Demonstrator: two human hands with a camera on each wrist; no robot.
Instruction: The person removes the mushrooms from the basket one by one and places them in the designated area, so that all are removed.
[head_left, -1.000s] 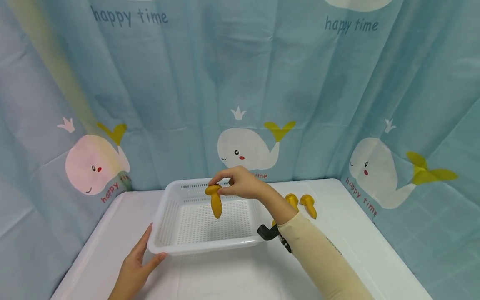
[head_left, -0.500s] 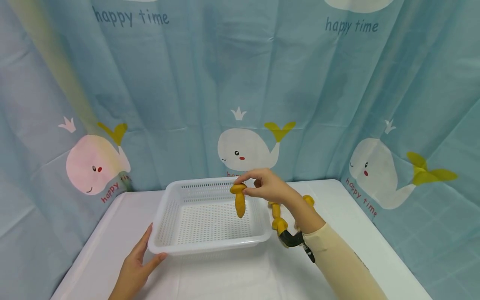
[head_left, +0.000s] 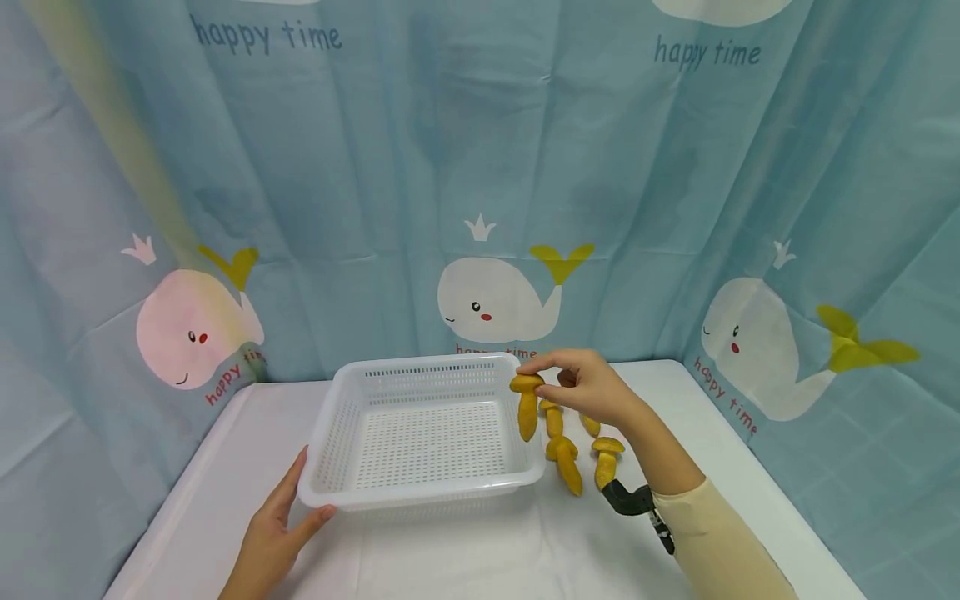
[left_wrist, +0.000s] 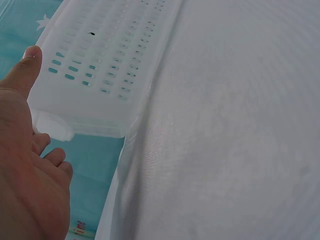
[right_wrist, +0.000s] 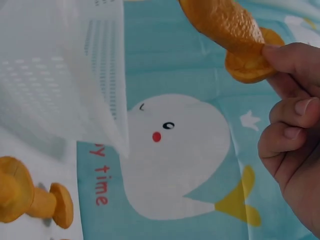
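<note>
Between thumb and fingers my right hand (head_left: 592, 392) pinches a yellow toy mushroom (head_left: 528, 417) by its cap, stem hanging down, over the basket's right rim. The right wrist view shows this mushroom (right_wrist: 225, 25) close up. My left hand (head_left: 272, 537) holds the near left corner of a white plastic basket (head_left: 427, 492), thumb at the front and fingers along the left side. In the left wrist view the thumb (left_wrist: 27, 70) lies against the perforated wall (left_wrist: 95, 107). Nothing lies on the basket's visible floor.
Several more yellow toy mushrooms (head_left: 567, 471) lie on the white tabletop (head_left: 450, 550) right of the basket, some partly behind the right hand. A blue curtain (head_left: 360, 208) with printed whales surrounds the table. A black wrist mount (head_left: 630, 500) sits on the right forearm.
My right hand has moved right with the mushroom, from above the basket's middle to its right rim. More mushrooms on the table have come into sight. The left hand and basket stay put.
</note>
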